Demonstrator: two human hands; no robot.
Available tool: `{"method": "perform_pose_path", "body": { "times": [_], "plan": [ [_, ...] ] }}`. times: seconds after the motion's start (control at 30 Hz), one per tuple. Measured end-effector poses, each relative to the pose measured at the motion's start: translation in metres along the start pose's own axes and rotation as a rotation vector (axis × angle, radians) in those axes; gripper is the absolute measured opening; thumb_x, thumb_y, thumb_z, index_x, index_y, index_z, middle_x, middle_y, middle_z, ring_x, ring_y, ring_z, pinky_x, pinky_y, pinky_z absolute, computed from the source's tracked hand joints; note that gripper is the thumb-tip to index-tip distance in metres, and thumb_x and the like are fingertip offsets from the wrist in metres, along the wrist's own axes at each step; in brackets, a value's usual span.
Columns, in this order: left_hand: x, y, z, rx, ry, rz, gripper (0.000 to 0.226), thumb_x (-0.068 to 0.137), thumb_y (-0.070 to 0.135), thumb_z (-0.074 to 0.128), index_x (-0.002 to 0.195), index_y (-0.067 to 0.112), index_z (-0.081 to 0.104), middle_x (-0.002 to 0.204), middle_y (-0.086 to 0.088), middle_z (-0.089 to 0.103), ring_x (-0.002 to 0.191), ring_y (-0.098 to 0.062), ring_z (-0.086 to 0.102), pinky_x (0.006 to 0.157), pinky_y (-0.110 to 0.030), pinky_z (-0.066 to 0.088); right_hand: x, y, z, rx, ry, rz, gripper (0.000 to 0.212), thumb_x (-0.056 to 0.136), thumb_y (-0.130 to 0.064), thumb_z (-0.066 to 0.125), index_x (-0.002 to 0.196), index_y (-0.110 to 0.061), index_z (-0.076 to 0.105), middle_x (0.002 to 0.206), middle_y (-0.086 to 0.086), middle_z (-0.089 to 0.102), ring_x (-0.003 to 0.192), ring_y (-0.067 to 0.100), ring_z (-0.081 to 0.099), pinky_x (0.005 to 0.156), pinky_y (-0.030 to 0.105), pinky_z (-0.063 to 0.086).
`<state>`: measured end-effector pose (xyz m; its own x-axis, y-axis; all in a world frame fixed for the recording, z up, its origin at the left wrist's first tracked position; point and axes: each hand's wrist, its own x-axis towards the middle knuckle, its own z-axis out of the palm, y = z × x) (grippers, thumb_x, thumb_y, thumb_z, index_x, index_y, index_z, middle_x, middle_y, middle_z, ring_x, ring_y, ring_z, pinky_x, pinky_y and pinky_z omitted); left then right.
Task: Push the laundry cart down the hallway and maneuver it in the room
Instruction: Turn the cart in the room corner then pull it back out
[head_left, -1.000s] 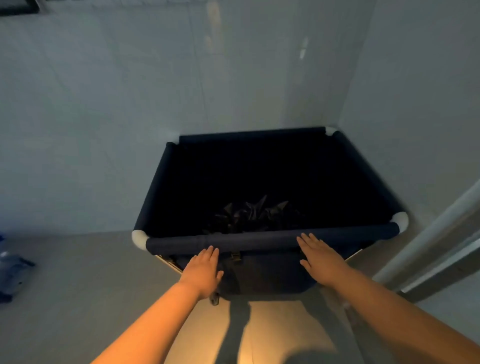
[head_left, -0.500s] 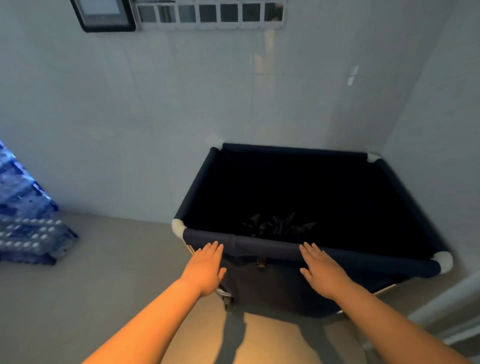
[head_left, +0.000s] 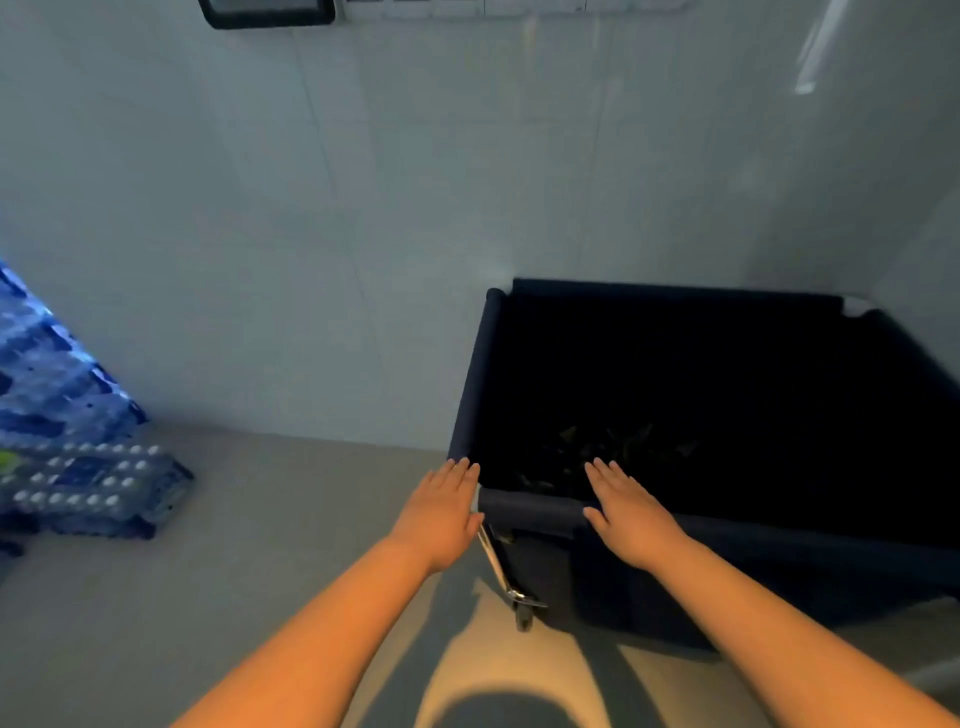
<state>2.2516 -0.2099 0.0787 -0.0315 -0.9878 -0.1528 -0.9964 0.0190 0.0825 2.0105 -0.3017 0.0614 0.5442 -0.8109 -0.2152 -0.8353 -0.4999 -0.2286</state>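
Pale tiled walls (head_left: 363, 208) meet in a corner at your right, and the grey floor (head_left: 260, 545) runs up to them. Your laundry cart (head_left: 727, 551) sits tucked into that corner, its far rim close against the back wall, its navy fabric sides falling into a very dark interior. Some crumpled dark material (head_left: 613, 447) lies at the bottom; it may be bags or cloth, but the shadow is too deep for you to tell. Your left hand (head_left: 441, 514) lies flat with fingers straight over the cart's near left corner, gripping nothing. Your right hand (head_left: 631, 514) is likewise spread flat, palm down on the near rim bar, fingers extended over the opening rather than curled around the bar. Below the left corner you can see a metal frame leg and one caster wheel (head_left: 522, 613) on the floor. Well apart on your left, stacked packs of bottled water (head_left: 78, 478) stand against the wall. A dark-framed panel (head_left: 267, 13) hangs high on the wall.
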Motion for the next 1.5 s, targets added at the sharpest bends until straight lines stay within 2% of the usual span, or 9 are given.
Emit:
{"method": "perform_pose_path", "body": {
  "times": [0.17, 0.3, 0.5, 0.67, 0.87, 1.07, 1.3, 1.37, 1.5],
  "plan": [
    [0.036, -0.060, 0.000, 0.026, -0.012, 0.143, 0.064, 0.098, 0.033, 0.038, 0.147, 0.008, 0.005, 0.158, -0.011, 0.007, 0.143, -0.024, 0.007, 0.117, -0.035, 0.005, 0.043, -0.052, 0.027, 0.079, -0.009, 0.076, 0.063, 0.101, -0.034, 0.033, 0.149, -0.012, -0.001, 0.159, 0.005, -0.003, 0.144, 0.019, -0.003, 0.117, 0.033, 0.005],
    [0.076, -0.086, 0.005, 0.051, -0.096, 0.219, 0.064, 0.098, 0.034, 0.035, 0.148, 0.010, 0.002, 0.158, -0.009, 0.001, 0.144, -0.022, 0.002, 0.117, -0.036, 0.002, 0.074, -0.075, 0.043, 0.154, -0.013, 0.120, 0.063, 0.100, -0.034, 0.035, 0.149, -0.012, 0.001, 0.159, 0.005, -0.001, 0.144, 0.019, -0.002, 0.116, 0.033, 0.006],
    [0.168, -0.110, -0.001, 0.135, -0.044, 0.370, 0.064, 0.097, 0.035, 0.037, 0.148, 0.010, 0.006, 0.158, -0.009, 0.008, 0.144, -0.023, 0.005, 0.116, -0.035, 0.004, 0.147, -0.051, 0.041, 0.162, 0.013, 0.190, 0.063, 0.100, -0.036, 0.032, 0.149, -0.012, 0.000, 0.159, 0.004, -0.003, 0.144, 0.017, -0.006, 0.115, 0.030, 0.002],
    [0.239, -0.124, -0.012, 0.173, -0.069, 0.459, 0.063, 0.099, 0.038, 0.030, 0.148, 0.012, 0.000, 0.159, -0.006, 0.002, 0.144, -0.020, -0.003, 0.117, -0.036, 0.002, 0.203, -0.041, 0.023, 0.212, 0.078, 0.261, 0.063, 0.100, -0.036, 0.032, 0.149, -0.011, 0.000, 0.159, 0.005, 0.000, 0.144, 0.017, -0.004, 0.114, 0.029, 0.000],
    [0.298, -0.129, -0.016, 0.215, -0.057, 0.647, 0.061, 0.100, 0.040, 0.026, 0.148, 0.012, 0.001, 0.159, -0.004, 0.004, 0.144, -0.020, -0.003, 0.117, -0.035, -0.001, 0.219, -0.048, 0.015, 0.235, 0.117, 0.393, 0.062, 0.101, -0.037, 0.030, 0.148, -0.011, 0.000, 0.159, 0.004, -0.001, 0.144, 0.017, -0.005, 0.114, 0.028, 0.000],
    [0.357, -0.132, -0.002, 0.257, -0.097, 0.985, 0.060, 0.100, 0.039, 0.026, 0.148, 0.011, 0.003, 0.158, -0.005, 0.005, 0.144, -0.020, -0.002, 0.116, -0.035, -0.004, 0.215, -0.059, 0.016, 0.268, 0.177, 0.700, 0.062, 0.101, -0.038, 0.028, 0.148, -0.010, -0.001, 0.159, 0.004, -0.003, 0.144, 0.017, -0.006, 0.114, 0.028, 0.000],
    [0.418, -0.166, 0.016, 0.205, -0.096, 1.385, 0.063, 0.098, 0.046, 0.028, 0.148, 0.012, 0.011, 0.157, -0.005, 0.012, 0.144, -0.019, 0.000, 0.114, -0.035, -0.008, 0.264, -0.133, 0.037, 0.343, 0.311, 1.099, 0.062, 0.101, -0.038, 0.029, 0.149, -0.011, 0.001, 0.159, 0.005, 0.000, 0.144, 0.018, -0.004, 0.114, 0.029, -0.001],
    [0.430, -0.180, 0.020, 0.225, -0.084, 1.453, 0.063, 0.098, 0.047, 0.027, 0.148, 0.012, 0.010, 0.157, -0.005, 0.011, 0.144, -0.019, 0.000, 0.112, -0.034, -0.010, 0.286, -0.160, 0.045, 0.376, 0.367, 1.217, 0.061, 0.101, -0.038, 0.030, 0.149, -0.012, 0.004, 0.159, 0.005, 0.003, 0.144, 0.019, -0.002, 0.114, 0.029, -0.001],
    [0.447, -0.209, 0.024, 0.260, -0.142, 1.487, 0.063, 0.098, 0.047, 0.027, 0.148, 0.012, 0.012, 0.157, -0.005, 0.015, 0.144, -0.019, 0.006, 0.115, -0.034, -0.003, 0.323, -0.211, 0.064, 0.349, 0.322, 1.368, 0.057, 0.101, -0.039, 0.026, 0.148, -0.013, 0.008, 0.158, 0.006, 0.008, 0.144, 0.022, 0.002, 0.115, 0.034, 0.001]
  ]
}}
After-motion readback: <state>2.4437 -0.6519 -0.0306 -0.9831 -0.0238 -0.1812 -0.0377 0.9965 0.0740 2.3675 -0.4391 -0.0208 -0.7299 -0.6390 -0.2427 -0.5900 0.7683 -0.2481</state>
